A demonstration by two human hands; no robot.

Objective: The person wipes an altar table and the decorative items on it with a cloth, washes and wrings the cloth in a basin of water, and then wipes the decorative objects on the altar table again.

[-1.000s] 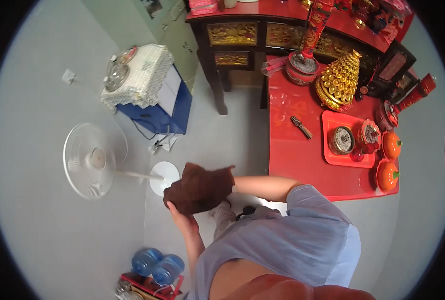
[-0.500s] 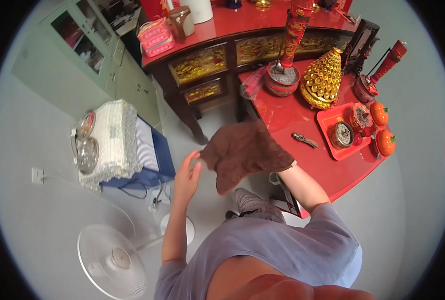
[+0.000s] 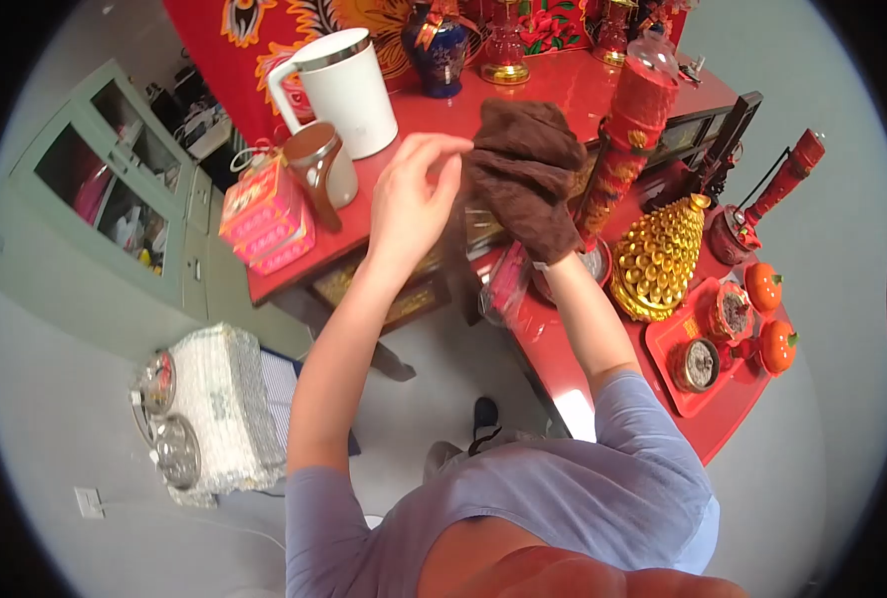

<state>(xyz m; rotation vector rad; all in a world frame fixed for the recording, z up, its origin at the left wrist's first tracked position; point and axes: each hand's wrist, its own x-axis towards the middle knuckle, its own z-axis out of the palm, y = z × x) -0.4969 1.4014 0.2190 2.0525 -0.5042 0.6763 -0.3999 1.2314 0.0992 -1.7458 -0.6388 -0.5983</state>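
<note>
A dark brown cloth [image 3: 528, 164] is bunched over my right hand, hiding its fingers down to the wrist. I carry it at the front of the high red altar table [image 3: 583, 85], beside a tall red dragon-patterned incense tube [image 3: 618, 164]. My left hand [image 3: 416, 199] hangs over that table's front edge, left of the cloth and apart from it, with fingers bent, thumb apart and nothing held. Near it stand a white electric kettle [image 3: 349, 95], a brown-handled cup [image 3: 332, 174] and stacked pink boxes [image 3: 267, 219].
On the lower red table [image 3: 563, 349] stand a gold cone-shaped ornament [image 3: 660, 259], a red tray [image 3: 671, 384] with small pots, and orange pumpkin-shaped pieces [image 3: 777, 346]. A blue vase [image 3: 439, 50] stands at the back. A lace-covered cabinet [image 3: 229, 409] is lower left.
Both hands have moved forward and up to the high table, the right one bringing the cloth, which is now more bunched. The view has shifted toward the altar; the fan has left it.
</note>
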